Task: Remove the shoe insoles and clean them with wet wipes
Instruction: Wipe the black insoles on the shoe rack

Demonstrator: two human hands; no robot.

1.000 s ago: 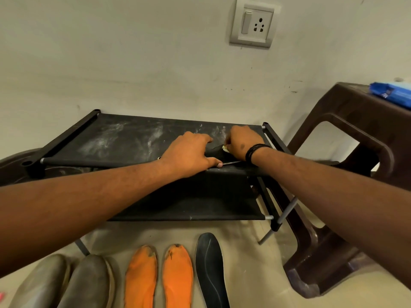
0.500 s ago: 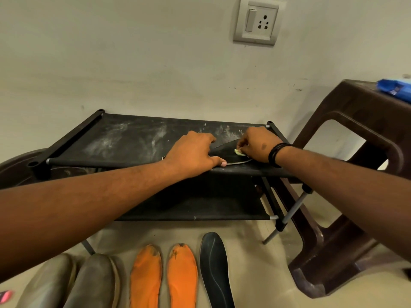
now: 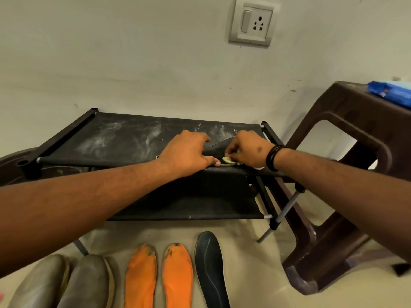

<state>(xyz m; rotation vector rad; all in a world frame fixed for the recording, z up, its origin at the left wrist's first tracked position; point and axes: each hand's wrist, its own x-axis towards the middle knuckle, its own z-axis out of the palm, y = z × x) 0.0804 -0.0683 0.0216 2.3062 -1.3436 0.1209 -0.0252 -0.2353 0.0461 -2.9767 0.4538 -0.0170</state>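
hands on the rack [image 3: 124, 141]: left hand [image 3: 185, 153] presses flat on a dark insole [image 3: 216, 150], right hand [image 3: 249, 151] pinches a wipe [image 3: 227, 160] against it.

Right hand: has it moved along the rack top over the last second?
Yes. The right hand, pinching the wipe, has slid toward the rack's front bar and slightly nearer the left hand, which holds the black insole.

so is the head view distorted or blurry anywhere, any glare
Head view: wide-angle bend, forearms balloon near the bottom edge, stool leans; soft even light, no glare; hands sharp enough, the wipe under the right hand tiny and soft; shelf dust shows clearly.
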